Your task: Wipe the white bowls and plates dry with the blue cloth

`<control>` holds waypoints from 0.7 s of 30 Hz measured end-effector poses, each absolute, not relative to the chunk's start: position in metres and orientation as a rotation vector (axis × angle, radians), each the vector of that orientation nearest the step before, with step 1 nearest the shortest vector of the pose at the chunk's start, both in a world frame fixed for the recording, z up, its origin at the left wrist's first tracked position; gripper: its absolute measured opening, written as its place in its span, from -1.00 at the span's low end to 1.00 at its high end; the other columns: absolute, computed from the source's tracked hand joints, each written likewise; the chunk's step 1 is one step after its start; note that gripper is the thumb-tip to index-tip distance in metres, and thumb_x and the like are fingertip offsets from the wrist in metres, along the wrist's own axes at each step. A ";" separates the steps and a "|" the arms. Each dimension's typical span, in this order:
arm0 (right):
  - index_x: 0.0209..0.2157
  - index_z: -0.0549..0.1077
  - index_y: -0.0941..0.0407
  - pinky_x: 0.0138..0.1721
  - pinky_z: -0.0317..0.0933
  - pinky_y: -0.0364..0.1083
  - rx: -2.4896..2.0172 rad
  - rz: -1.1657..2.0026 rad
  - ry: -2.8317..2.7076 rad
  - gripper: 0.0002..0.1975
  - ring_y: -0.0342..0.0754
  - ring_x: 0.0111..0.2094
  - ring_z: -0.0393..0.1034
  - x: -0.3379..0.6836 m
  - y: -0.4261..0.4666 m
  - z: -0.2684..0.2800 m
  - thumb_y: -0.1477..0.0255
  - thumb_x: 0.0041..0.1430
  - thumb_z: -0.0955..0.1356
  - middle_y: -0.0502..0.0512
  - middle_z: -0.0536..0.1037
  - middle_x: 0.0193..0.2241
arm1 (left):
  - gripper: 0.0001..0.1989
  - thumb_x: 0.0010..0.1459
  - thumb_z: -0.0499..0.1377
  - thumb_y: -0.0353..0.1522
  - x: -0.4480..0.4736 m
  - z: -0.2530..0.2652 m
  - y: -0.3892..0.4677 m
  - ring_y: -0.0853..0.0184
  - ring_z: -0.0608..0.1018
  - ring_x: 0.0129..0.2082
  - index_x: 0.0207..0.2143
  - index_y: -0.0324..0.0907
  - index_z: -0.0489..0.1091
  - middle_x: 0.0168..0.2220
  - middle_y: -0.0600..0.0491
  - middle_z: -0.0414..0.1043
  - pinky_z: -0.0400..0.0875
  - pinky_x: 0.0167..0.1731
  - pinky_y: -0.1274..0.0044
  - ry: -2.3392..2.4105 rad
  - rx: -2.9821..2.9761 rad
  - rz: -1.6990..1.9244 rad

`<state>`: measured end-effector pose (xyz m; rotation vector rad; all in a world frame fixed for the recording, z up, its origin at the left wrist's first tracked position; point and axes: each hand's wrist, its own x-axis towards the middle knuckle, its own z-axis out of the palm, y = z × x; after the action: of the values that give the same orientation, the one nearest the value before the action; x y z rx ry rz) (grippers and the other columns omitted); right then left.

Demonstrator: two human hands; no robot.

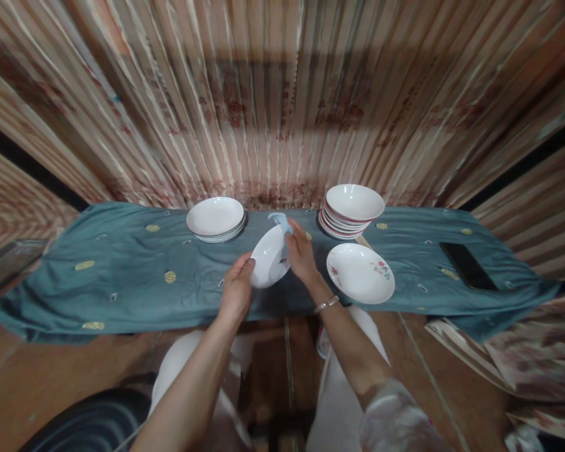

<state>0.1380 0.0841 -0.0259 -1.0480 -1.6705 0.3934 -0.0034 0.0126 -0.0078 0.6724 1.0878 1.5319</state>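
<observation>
A white plate (267,258) with a small printed flower is held up, tilted, over the front half of the table. My left hand (238,282) grips its left edge, thumb on the upper face. At the upper right rim, my right hand (302,251) pinches a light blue cloth (279,220) against the plate. To the right of that hand lies a white plate with flower prints (360,273). Behind it stands a stack of white dishes with red rims (351,210). On the left, a lower stack of white plates with dark rims (215,218) rests near the back edge.
A teal patterned cloth (136,276) covers the long narrow table. On its right end lies a black phone (468,266). Pleated curtains (282,100) hang right behind the table. A dark round ridged object (94,424) sits on the floor at lower left.
</observation>
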 end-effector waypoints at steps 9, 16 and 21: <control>0.21 0.21 0.18 0.30 -0.19 0.19 -0.947 0.030 -2.153 -0.52 0.09 0.36 -0.31 0.101 0.031 -0.013 0.44 0.28 0.14 0.18 0.11 0.28 | -0.69 -0.24 0.34 -0.31 -0.003 -0.002 0.013 0.25 0.56 -0.24 -0.35 -0.17 0.47 -0.39 0.06 0.55 0.36 -0.21 0.49 0.952 0.659 1.594; 0.20 0.24 0.13 0.29 -0.19 0.16 -0.969 -0.010 -2.173 -0.54 0.08 0.33 -0.19 0.104 0.034 -0.011 0.42 0.29 0.16 0.15 0.21 0.24 | -0.78 -0.24 0.33 -0.31 -0.006 -0.006 0.016 0.34 0.51 -0.38 -0.45 -0.17 0.46 -0.44 0.09 0.51 0.34 -0.28 0.53 0.915 0.641 1.646; 0.22 0.20 0.12 0.30 -0.18 0.15 -1.012 0.103 -1.992 -0.53 0.02 0.32 -0.11 0.113 0.049 -0.009 0.38 0.33 0.08 0.14 0.23 0.22 | -0.72 -0.26 0.38 -0.26 -0.007 -0.003 0.016 0.46 0.40 -0.54 -0.52 -0.21 0.41 -0.53 0.15 0.43 0.27 -0.43 0.60 0.951 0.594 1.609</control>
<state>0.1131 0.0491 -0.0093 -1.0124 -1.9920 0.1025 -0.0070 0.0156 -0.0035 0.5936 0.9508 1.6091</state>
